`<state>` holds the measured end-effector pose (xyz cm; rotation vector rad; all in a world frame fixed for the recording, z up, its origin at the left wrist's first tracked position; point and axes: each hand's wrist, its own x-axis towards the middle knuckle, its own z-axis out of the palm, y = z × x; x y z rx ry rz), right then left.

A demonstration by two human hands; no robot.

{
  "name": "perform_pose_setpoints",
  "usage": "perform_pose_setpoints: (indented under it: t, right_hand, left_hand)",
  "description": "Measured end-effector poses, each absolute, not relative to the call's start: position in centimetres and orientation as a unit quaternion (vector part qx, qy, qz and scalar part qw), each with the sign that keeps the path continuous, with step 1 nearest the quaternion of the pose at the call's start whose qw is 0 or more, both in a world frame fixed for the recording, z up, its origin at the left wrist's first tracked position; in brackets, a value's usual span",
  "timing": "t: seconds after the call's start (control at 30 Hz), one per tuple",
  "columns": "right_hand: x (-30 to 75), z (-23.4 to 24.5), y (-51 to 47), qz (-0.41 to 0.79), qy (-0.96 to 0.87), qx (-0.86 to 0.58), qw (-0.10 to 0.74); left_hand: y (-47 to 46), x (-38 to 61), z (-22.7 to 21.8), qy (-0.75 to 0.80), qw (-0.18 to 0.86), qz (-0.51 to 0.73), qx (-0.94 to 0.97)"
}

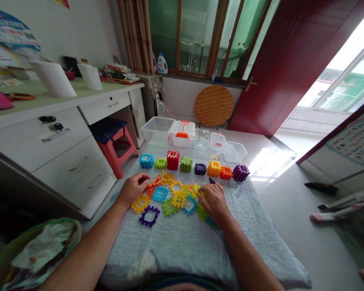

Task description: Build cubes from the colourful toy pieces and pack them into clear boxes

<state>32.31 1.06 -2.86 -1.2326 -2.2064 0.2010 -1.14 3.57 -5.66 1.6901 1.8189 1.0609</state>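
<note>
My left hand [135, 188] is at the left edge of a loose pile of notched plastic building tiles, its fingers bent with a gap at the thumb. Just beyond its fingertips lies an orange tile [154, 186]. On the right of the pile, my right hand [214, 202] has thumb and fingers around a yellow-green tile [202, 212], partly hidden under the palm. Between the hands are a blue tile [160, 194], a yellow tile [179, 200] and a green tile [170, 207]. Closer to me lies a purple square frame [149, 216].
Behind the pile runs a row of same-colour tile stacks, among them a red stack [172, 160] and a purple stack [241, 173]. Clear plastic boxes [157, 131] and an orange-latched box [183, 135] stand at the far edge of the cloth-covered table [176, 250].
</note>
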Motion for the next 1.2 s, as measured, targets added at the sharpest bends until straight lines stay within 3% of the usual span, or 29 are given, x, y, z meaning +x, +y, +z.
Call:
perform_pose_setpoints:
  t: [0.43,0.63,0.87,1.2]
  right_hand:
    - [31.9,-3.0,0.9,0.132,-0.819,-0.463,0.310]
    - [31.8,-2.5,0.3,0.082,-0.828,-0.479,0.280]
    - [32.0,-2.6,-0.3,0.102,-0.846,-0.465,0.241]
    - [36.2,-2.4,1.2,0.120,-0.765,-0.520,0.359]
  left_hand:
    - [3.7,-1.3,-5.9,0.654,0.214,0.384,0.616]
    - [3.7,-1.4,-6.1,0.653,0.216,0.381,0.618]
    - [3.7,-1.5,-6.3,0.655,0.218,0.384,0.613]
    - [3.7,-1.4,-6.2,0.655,0.216,0.382,0.616]
